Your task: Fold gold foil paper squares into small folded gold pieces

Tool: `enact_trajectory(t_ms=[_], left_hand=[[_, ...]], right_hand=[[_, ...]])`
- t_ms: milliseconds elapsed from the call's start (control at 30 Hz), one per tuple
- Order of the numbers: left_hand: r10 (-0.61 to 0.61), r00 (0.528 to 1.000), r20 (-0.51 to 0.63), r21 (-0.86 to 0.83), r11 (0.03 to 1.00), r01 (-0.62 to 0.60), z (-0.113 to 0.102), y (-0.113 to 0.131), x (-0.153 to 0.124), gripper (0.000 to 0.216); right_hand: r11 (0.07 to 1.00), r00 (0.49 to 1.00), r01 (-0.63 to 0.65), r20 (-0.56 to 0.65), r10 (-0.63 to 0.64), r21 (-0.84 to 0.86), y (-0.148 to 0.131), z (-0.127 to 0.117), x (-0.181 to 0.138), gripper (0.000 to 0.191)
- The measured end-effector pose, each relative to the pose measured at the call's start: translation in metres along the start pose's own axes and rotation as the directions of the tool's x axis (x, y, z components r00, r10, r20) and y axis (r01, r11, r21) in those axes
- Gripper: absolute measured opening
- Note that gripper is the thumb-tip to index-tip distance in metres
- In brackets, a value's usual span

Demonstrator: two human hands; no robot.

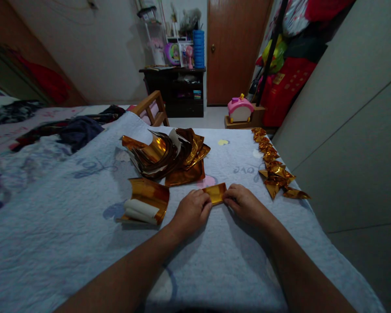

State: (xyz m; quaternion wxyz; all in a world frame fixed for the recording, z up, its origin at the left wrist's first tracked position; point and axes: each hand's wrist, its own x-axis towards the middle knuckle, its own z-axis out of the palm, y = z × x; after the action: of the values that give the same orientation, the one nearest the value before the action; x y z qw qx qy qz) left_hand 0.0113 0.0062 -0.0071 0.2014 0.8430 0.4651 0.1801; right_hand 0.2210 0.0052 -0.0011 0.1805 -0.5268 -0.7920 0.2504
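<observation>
- The pale blue cloth (211,269) is the biggest thing under your work. It has soft pictures and words on it, and your hands are low over it.
- The big pile of gold paper (156,152) lies on the cloth, ahead of your hands and to the left. Its sheets curl up and fan out.
- The row of folded gold pieces (275,170) runs along the right edge of the cloth, well apart from your right hand (244,201). Some of them have sharp points.
- The small stack of curled gold sheets (153,193) sits just to the left of your left hand (193,209). A pale side shows where it rolls over.
- Your left hand holds the left end of the little gold strip, with fingers and thumb close together. Your right hand holds the other end by its fingertips, also in a narrow grip.
- The little gold strip (217,194) is the smallest. It lies right between your two hands, with its shiny middle showing.
</observation>
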Motion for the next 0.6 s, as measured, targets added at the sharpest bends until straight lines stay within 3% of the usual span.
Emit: enact_trajectory(t_ms=[600], left_hand=[[-0.101, 0.995, -0.021, 0.042, 0.994, 0.102, -0.0002, 0.0026, 0.0023, 0.012]], right_hand=[[0.976, 0.988, -0.152, -0.040, 0.148, -0.153, -0.0007, 0.0060, 0.0061, 0.020]])
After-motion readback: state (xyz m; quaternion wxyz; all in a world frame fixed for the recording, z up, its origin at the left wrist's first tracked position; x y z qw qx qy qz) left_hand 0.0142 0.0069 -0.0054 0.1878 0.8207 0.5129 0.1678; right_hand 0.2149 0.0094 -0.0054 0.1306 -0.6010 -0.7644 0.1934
